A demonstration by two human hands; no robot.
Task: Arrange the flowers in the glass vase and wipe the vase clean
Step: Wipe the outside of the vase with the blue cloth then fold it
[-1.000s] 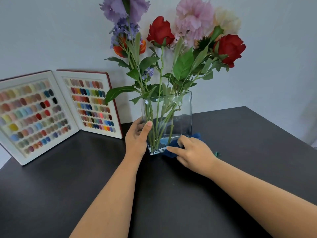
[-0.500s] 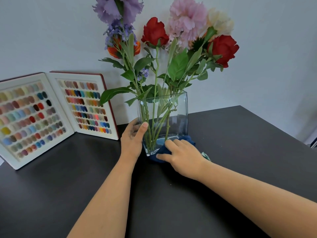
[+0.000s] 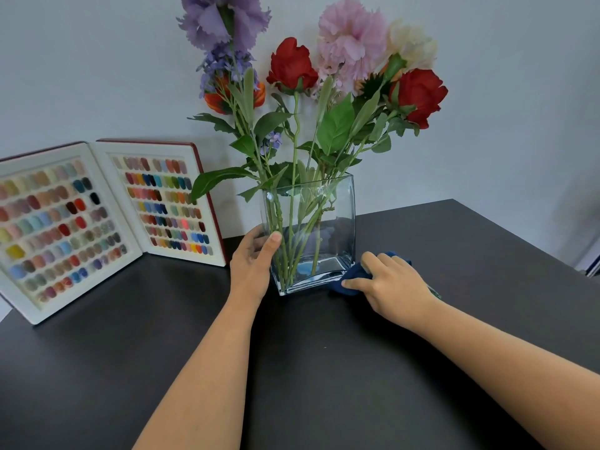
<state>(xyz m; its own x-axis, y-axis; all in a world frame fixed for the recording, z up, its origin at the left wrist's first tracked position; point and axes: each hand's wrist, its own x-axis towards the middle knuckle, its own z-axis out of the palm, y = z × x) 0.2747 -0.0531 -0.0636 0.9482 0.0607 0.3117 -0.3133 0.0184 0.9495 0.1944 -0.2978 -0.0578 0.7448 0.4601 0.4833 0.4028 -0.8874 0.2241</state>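
A clear rectangular glass vase (image 3: pixel 337 219) stands upright on the dark table (image 3: pixel 324 368). It holds several flowers (image 3: pixel 293 64): red, pink, purple, cream and orange blooms on green stems. My left hand (image 3: pixel 251 264) grips the vase's left edge, thumb on the front face. My right hand (image 3: pixel 389 284) presses a dark blue cloth (image 3: pixel 352 274) against the vase's lower right corner at the table. Most of the cloth is hidden under the hand.
An open white display book of coloured nail swatches (image 3: pixel 97 219) leans against the wall at the left, close to the vase. The table's right edge (image 3: pixel 526 241) runs diagonally at the right. A pale wall stands right behind the flowers.
My right hand has slid the blue cloth from the vase's lower front face to its lower right corner. The left hand has kept its hold on the vase.
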